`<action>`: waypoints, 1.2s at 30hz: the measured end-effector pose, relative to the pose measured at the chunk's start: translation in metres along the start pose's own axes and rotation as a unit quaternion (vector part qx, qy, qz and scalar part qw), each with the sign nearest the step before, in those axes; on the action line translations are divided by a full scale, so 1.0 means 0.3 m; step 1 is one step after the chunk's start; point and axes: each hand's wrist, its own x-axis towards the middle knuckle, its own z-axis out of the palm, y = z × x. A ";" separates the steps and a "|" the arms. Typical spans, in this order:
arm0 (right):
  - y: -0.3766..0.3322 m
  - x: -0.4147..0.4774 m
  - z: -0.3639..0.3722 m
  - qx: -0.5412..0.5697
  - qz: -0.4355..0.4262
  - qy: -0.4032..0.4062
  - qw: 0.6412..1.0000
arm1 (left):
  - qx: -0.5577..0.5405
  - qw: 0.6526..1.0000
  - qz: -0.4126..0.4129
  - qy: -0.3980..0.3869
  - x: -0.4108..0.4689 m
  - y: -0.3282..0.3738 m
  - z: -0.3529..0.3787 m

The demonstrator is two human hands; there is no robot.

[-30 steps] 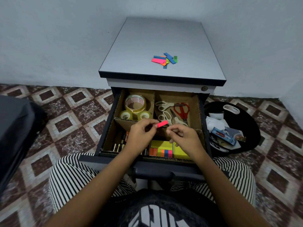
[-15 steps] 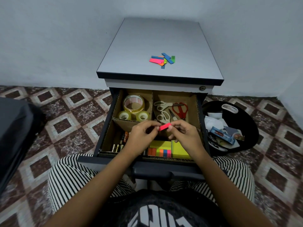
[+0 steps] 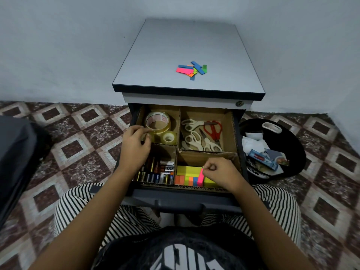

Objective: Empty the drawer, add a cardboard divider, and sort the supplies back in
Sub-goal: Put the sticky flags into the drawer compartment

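**Pinching a strip over the notes**

Right fingers [image 3: 206,168]: thumb and forefinger are clenched on a pink strip [image 3: 200,178], the rest curled in. The strip stands tilted, its lower end touching the notes [image 3: 188,170] in the near-right compartment of the drawer [image 3: 236,133]. The right hand [image 3: 222,173] hangs over that compartment's right side.

Left fingers [image 3: 140,131]: curled at the left edge of the far-left compartment, touching or just beside the tape [image 3: 158,121]. Cannot tell whether they grip anything. The left hand [image 3: 134,148] covers the corner between the tape and the batteries [image 3: 161,173].

The divider [image 3: 178,129] is in place and makes four compartments:
- far left: tape
- far right: scissors [image 3: 202,138]
- near left: batteries
- near right: notes

A pile [image 3: 192,69] of coloured strips lies on the cabinet top [image 3: 175,45], well apart from the drawer. A bin [image 3: 290,137] sits just right of the drawer.
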 end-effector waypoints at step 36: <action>-0.011 0.014 0.022 -0.088 -0.014 -0.041 0.995 | 0.085 0.994 0.045 -0.042 -0.021 -0.030 0.055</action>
